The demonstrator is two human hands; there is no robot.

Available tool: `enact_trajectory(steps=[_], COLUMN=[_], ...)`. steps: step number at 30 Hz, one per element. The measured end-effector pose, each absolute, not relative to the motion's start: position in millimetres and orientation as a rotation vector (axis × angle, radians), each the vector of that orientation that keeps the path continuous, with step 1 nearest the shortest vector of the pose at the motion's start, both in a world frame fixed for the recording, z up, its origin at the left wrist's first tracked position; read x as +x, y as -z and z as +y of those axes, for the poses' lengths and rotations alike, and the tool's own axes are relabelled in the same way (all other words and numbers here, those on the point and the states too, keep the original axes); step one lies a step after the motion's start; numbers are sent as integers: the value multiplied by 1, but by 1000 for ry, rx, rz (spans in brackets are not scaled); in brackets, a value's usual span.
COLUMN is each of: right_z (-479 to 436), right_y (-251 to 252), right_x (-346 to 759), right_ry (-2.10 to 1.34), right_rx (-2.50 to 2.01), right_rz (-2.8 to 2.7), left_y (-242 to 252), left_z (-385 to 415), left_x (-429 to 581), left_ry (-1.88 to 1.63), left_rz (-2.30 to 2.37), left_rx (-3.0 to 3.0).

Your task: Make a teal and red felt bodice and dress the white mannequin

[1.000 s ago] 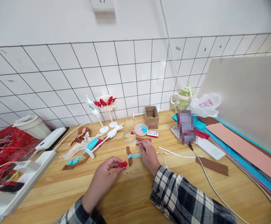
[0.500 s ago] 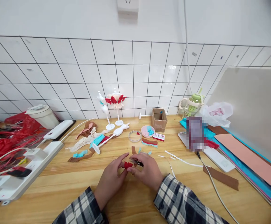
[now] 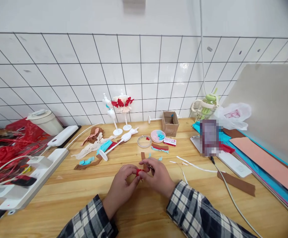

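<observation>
The left hand (image 3: 121, 181) pinches a red scrap (image 3: 139, 172) low over the table (image 3: 144, 218); the right hand (image 3: 158, 176), grip curled, meets it, its hold unclear. A standing mannequin (image 3: 127, 127) already wears red bows (image 3: 120, 103); a lying mannequin (image 3: 127, 136) is bare.

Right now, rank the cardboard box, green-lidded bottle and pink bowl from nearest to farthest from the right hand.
In the head view, from the right hand:
1. Pink bowl, straight ahead.
2. Cardboard box, behind, slightly right.
3. Green-lidded bottle, farther right.
</observation>
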State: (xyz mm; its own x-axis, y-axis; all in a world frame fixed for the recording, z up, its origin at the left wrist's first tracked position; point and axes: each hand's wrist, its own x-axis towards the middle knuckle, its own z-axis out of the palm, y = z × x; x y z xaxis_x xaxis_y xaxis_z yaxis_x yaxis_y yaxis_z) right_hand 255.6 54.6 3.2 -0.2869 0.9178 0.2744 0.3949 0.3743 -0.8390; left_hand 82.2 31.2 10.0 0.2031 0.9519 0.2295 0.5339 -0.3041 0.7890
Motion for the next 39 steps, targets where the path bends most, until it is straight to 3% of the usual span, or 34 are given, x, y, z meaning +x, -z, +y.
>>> enact_trajectory(steps=[10, 19, 26, 33, 39], right_z=[47, 62, 56, 53, 83], right_y=[-8, 0, -9, -4, 2], right_x=[251, 260, 262, 258, 261], right_ry=[-948, -1080, -1267, -939, -776], right_rx=[-1011, -1065, -871, -1190, -1231], right_rz=[-1815, -1525, -1727, -1704, -1662], left_y=[-6, -4, 0, -2, 0], left_z=[31, 31, 25, 30, 28], left_x=[89, 85, 89, 83, 92], left_ry=[-1014, -947, -989, -760, -827], left_rz=[1135, 1278, 749, 1079, 1143], left_rx=[1203, 1361, 1095, 1182, 1064])
